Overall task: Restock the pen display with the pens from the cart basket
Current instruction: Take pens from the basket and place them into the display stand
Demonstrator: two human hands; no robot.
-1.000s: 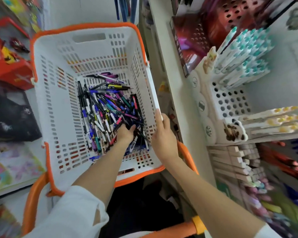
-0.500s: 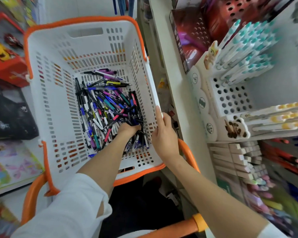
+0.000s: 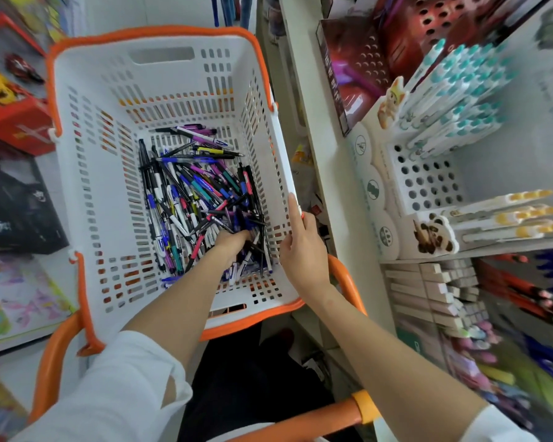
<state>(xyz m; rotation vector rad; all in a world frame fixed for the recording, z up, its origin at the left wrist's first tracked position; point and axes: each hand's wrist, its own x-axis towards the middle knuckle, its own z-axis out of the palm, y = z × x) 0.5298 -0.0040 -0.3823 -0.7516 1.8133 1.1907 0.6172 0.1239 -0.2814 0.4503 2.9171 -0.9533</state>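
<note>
Pens (image 3: pixel 192 199) lie in a loose mixed heap at the bottom of the white basket (image 3: pixel 87 173), toward its R side. L hand (image 3: pixel 232 242) is dug into the heap's near corner, fingers buried under pens, so can't tell if they've closed on any; prob. gathering a bunch. R hand (image 3: pixel 304 250) grips the basket's R wall, thumb inside, index along the rim, presumably to steady it. Pen display (image 3: pixel 425 183) w/ free holes sits just R on the shelf (image 3: pixel 508 245).
</note>
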